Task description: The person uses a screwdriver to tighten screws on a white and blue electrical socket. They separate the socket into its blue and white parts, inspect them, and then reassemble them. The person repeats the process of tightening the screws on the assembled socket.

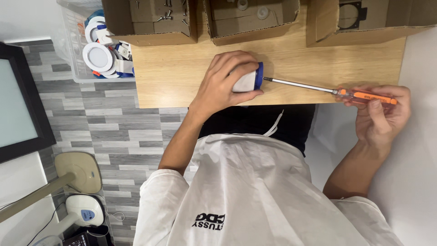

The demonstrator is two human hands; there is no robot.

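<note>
The right hand, off the desk's edge, pinches the orange handle of a long screwdriver. Its tip appears to meet the small white and blue fitting that the left hand clasps against the desk. Beyond stand three open cardboard boxes, and a clear bin of round white lamps.

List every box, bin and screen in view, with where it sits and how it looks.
Left cardboard box: table's far edge, brown, open, holding screws.
Middle cardboard box: beside it, brown, open.
Right cardboard box: far right, brown, black part inside.
Plastic bin: left of the table, clear, holding round white lamps.
Screen: far left, black frame, pale.
</note>
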